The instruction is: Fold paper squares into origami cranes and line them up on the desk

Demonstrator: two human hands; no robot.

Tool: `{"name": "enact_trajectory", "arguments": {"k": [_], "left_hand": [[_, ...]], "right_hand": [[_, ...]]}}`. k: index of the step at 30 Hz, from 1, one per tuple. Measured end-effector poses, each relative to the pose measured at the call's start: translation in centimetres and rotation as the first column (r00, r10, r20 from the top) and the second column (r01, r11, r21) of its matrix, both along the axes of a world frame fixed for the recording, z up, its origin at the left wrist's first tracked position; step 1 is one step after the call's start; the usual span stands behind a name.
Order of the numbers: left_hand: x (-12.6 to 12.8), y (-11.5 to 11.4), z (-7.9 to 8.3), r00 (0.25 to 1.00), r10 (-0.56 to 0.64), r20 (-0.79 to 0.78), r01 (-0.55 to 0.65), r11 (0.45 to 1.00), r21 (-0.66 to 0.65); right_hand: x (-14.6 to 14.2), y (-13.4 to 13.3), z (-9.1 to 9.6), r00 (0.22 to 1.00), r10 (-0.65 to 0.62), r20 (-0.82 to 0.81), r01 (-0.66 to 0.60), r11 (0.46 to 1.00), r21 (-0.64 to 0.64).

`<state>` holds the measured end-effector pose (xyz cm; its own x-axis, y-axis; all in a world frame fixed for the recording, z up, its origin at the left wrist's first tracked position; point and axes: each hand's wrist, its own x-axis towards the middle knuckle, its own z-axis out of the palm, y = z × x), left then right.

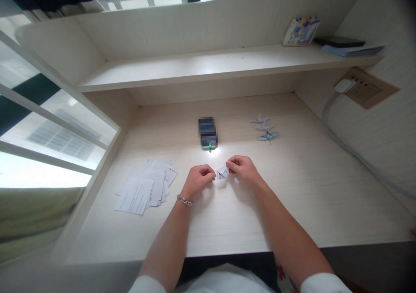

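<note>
A small, partly folded piece of paper [222,172] is held just above the pale desk [292,197], near its middle. My left hand [198,179], with a chain bracelet on the wrist, is closed and pinches the paper's left corner. My right hand [242,167] is closed too, its fingertips pinching the paper's right side. Both forearms reach in from the near edge. Three finished paper cranes [264,128] lie in a short row farther back, to the right of my hands.
A phone [208,133] lies flat just beyond my hands, a bright light at its near end. A loose pile of paper sheets [146,188] sits at the left. On the right wall a socket [364,87] holds a plug and cable. The shelf [195,65] above carries a card and books.
</note>
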<state>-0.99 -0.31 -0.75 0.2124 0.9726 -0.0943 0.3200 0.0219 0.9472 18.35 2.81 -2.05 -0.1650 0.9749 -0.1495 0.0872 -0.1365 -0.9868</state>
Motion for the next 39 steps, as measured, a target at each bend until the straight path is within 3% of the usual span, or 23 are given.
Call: {"name": "enact_trajectory", "arguments": {"k": [5, 11, 19, 30, 39], "left_hand": [[0.5, -0.2, 0.1, 0.989, 0.03, 0.144, -0.034, 0.999, 0.028], [1.5, -0.3, -0.1, 0.989, 0.053, 0.135, -0.06, 0.997, 0.052], [1.4, 0.2, -0.8, 0.946, 0.254, 0.204, -0.261, 0.965, 0.009], [1.6, 0.3, -1.2, 0.923, 0.296, 0.247, -0.296, 0.954, -0.038], [1.5, 0.5, -1.0, 0.896, 0.345, 0.279, -0.333, 0.939, -0.09]], "right_hand": [[-0.1, 0.0, 0.1, 1.0, -0.011, 0.008, 0.01, 1.0, 0.012], [-1.4, -0.1, -0.1, 0.997, -0.061, -0.051, 0.065, 0.995, 0.079], [-2.4, -0.9, -0.1, 1.0, -0.009, -0.023, 0.011, 0.996, 0.084], [-3.0, -1.3, -0.1, 0.998, 0.002, 0.07, -0.013, 0.989, 0.144], [-3.0, -1.2, -0.4, 1.0, -0.012, 0.001, 0.012, 0.991, 0.132]]}}
